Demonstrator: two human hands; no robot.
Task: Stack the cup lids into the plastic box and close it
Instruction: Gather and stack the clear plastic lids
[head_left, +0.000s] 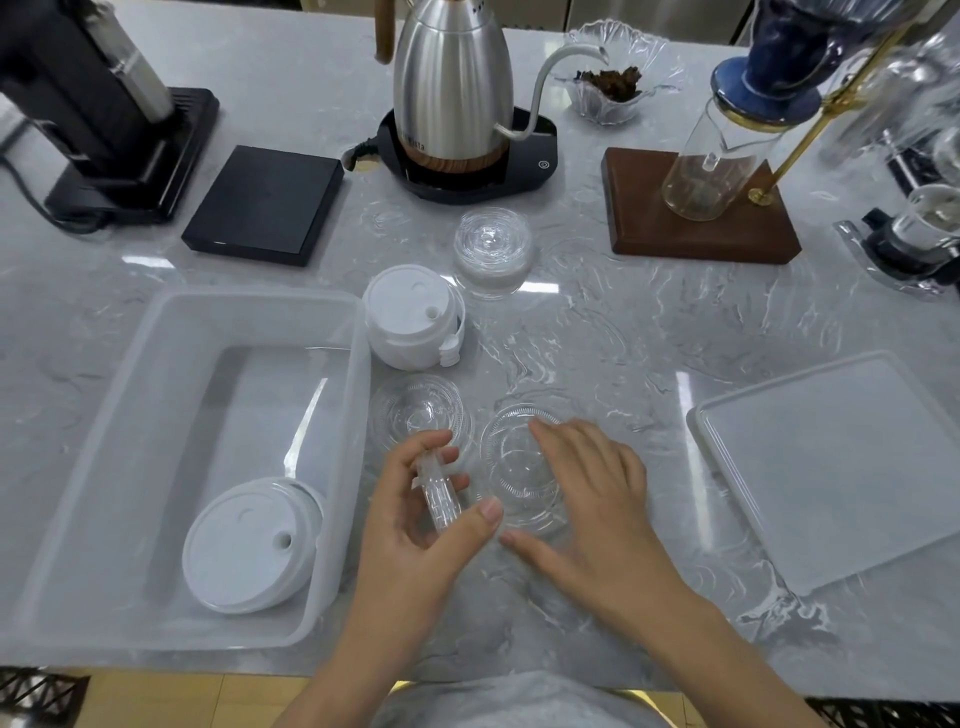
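A translucent plastic box (130, 364) lies open at the left, with a short stack of white cup lids (244, 545) leaning in its near right corner. My left hand (415, 525) grips a small stack of clear lids (439, 493) on edge, just right of the box. My right hand (587, 493) hovers with spread fingers over a clear lid stack (514, 467) on the counter. Another clear stack (415, 410) sits behind my left hand. A white lid stack (410, 317) and a taller clear stack (491, 252) stand further back. The box's flat lid (831, 467) rests at the right.
Along the back of the marble counter stand a black grinder (104, 104), a black scale (265, 205), a steel gooseneck kettle (452, 88) on its base, a glass bowl (610, 78), and a wooden dripper stand (701, 218). The counter's front edge runs just below the box.
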